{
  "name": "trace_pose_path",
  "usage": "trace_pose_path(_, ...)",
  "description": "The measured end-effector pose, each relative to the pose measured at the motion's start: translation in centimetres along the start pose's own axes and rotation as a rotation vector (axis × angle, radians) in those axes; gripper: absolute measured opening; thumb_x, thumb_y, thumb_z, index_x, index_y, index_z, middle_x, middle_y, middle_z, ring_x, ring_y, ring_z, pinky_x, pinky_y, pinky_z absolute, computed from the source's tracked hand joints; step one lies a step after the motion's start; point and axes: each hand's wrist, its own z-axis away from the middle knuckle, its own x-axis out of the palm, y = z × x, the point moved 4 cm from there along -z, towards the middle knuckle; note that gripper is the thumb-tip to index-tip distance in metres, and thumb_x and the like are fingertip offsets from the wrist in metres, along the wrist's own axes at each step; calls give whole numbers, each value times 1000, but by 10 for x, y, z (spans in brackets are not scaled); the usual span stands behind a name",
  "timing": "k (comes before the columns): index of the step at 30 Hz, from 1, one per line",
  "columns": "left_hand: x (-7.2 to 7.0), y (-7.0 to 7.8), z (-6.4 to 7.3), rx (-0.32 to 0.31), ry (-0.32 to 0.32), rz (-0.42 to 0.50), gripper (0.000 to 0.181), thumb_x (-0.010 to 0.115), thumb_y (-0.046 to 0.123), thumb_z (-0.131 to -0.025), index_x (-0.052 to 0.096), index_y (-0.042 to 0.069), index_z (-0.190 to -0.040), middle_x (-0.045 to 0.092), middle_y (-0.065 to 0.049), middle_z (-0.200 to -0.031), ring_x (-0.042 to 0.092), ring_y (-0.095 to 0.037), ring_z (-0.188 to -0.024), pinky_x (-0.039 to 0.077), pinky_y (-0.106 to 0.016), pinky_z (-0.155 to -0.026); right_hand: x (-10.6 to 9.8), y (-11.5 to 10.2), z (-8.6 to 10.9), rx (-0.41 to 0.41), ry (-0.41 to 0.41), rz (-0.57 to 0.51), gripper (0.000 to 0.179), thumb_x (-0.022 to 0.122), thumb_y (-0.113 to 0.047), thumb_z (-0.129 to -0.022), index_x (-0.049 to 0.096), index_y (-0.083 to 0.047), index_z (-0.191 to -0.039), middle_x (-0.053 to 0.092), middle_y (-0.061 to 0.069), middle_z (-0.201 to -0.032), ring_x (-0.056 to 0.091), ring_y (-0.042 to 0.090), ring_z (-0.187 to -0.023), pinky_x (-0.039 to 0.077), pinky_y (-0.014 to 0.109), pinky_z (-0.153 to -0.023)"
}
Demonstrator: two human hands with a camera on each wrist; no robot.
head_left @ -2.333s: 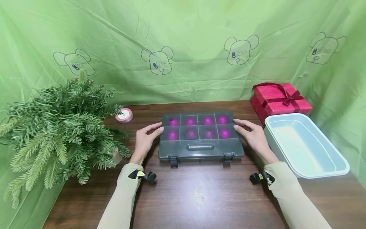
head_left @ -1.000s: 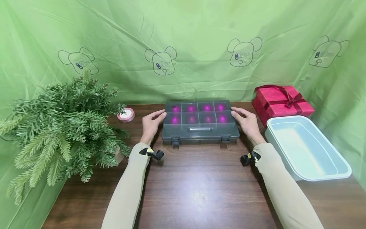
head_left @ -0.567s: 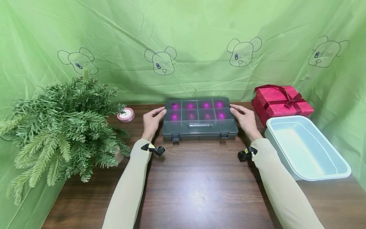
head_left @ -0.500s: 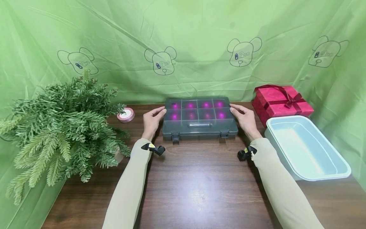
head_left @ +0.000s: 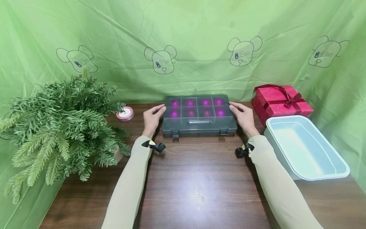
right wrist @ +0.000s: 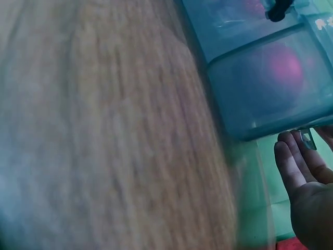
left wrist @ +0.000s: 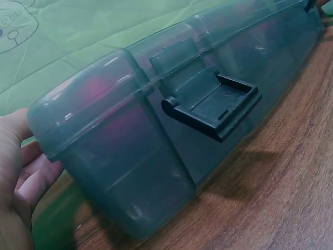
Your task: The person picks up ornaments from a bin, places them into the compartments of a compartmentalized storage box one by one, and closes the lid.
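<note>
A translucent dark-grey organizer box [head_left: 199, 121] with pink balls showing through its divided lid sits at the back middle of the table, lid down. My left hand [head_left: 151, 120] grips its left end, thumb and fingers at the lid's edge. On the opposite end my right hand [head_left: 243, 118] holds the box the same way. In the left wrist view, one front latch [left wrist: 216, 107] juts outward, unfastened, and fingers [left wrist: 39, 177] lie against the box's side. The right wrist view catches a pink ball [right wrist: 285, 67] inside the corner compartment and fingertips under the box's end.
An artificial fir tree [head_left: 63, 127] lies at the left, beside a pink ribbon roll [head_left: 125, 114]. At the right are a red gift box [head_left: 283, 100] with a bow and a pale blue plastic tub [head_left: 308, 149]. A green cloth [head_left: 197, 73] hangs right behind the table.
The organizer box has slid back across the table towards the green cloth, both hands moving with it. Over the last half second it shifts only slightly further back.
</note>
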Motion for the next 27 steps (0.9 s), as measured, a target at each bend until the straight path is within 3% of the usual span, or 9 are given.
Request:
trace_pose_path(13,1,0,0,2,17,6,21,84,15,-95,83,6,-114,80,-9,-106,73,-11,-95,59,-21,-85,2,-5,1,-12,3,8,30,76,-24,-102,78,-9,-129,75,15,-124,61,5,-92,49,16,-76)
trace_pose_path(20,-3,5,5,-26,14,-25,24,84,22,-95,83,8,-115,80,-7,-108,73,-11,-96,59,-22,-87,2,-6,1,12,-5,37,33,74,-28,-103,77,-10,-131,73,11,-131,62,4,-106,48,16,-87)
trace_pose_path(27,-8,6,14,-55,-8,93,29,86,19,-94,81,2,-117,80,-12,-109,77,-15,-95,64,-33,-92,-7,-8,8,115,-6,-56,46,73,-40,-103,73,-9,-137,74,3,-129,68,3,-104,55,19,-94)
